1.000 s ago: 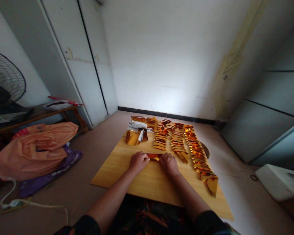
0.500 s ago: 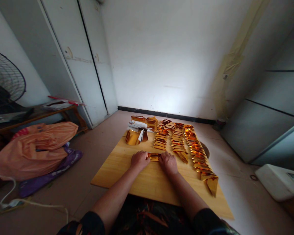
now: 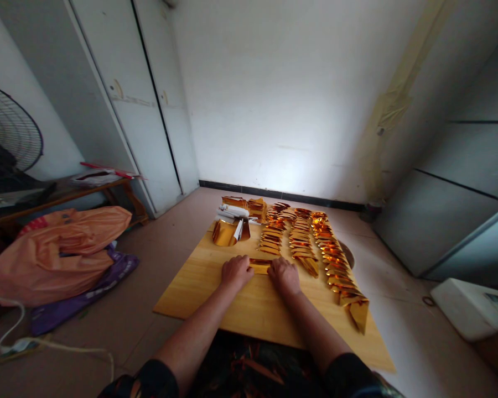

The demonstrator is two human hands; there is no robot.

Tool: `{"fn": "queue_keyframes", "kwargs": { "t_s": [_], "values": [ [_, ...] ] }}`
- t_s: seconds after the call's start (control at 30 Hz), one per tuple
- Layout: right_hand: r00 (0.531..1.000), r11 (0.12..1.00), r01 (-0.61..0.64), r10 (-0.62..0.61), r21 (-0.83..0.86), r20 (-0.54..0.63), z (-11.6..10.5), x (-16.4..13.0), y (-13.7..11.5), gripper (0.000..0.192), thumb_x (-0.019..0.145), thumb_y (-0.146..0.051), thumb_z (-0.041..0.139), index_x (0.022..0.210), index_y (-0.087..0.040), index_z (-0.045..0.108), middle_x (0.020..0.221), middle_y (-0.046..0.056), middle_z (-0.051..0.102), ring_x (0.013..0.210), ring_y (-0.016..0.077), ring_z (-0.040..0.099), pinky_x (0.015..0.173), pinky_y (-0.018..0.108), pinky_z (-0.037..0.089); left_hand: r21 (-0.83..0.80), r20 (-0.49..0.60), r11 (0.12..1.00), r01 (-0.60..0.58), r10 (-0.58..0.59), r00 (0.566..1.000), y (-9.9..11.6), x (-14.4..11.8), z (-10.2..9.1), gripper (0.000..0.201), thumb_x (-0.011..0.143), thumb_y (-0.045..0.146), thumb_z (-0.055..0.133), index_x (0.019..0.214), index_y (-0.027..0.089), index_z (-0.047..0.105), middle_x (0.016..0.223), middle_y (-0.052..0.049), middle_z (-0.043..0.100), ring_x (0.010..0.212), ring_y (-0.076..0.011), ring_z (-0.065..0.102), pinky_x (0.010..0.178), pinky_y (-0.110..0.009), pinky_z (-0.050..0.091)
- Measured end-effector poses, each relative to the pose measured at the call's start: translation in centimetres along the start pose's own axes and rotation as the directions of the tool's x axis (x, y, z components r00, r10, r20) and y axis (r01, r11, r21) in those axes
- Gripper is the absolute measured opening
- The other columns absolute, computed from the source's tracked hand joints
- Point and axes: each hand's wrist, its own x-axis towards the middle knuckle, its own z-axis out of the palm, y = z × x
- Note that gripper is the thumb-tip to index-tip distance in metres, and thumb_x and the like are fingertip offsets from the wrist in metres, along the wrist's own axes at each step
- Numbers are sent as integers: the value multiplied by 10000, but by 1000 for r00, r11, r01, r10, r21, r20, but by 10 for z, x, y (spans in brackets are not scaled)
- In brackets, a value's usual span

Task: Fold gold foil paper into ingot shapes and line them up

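Note:
A strip of shiny gold foil paper point(image 3: 259, 266) lies across the middle of the wooden board point(image 3: 203, 282). My left hand point(image 3: 235, 271) is closed on its left end, and my right hand point(image 3: 285, 275) is closed on its right end. The fingertips are partly hidden behind the knuckles. Just past my right hand, folded gold foil pieces point(image 3: 302, 235) stand in overlapping rows. A longer row of folded foil point(image 3: 340, 271) runs down the board's right side. Beyond my left hand sits a curled stack of gold foil sheets point(image 3: 224, 232).
A white bundle point(image 3: 232, 211) lies at the board's far left corner. Orange plastic bags point(image 3: 62, 249) and a purple bag point(image 3: 83, 287) rest on the floor at left, near a fan point(image 3: 12, 130). A white box point(image 3: 473, 307) stands at right.
The foil strip between my hands catches the light differently and looks slightly flatter. Both hands stay in nearly the same place.

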Motion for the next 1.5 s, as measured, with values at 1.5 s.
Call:
{"fn": "queue_keyframes", "kwargs": {
  "t_s": [1.5],
  "values": [
    [965, 935, -229, 179, 273, 193, -10, 4, -7, 173, 719, -184, 550, 858, -230, 641, 929, 14, 662, 880, 167, 572, 686, 255, 297, -219, 1, 974, -66, 68, 998, -5, 0, 13, 153, 807, 180, 550, 873, 262, 661, 981, 11, 682, 976, -184, 566, 812, -312, 366]
  ]
}}
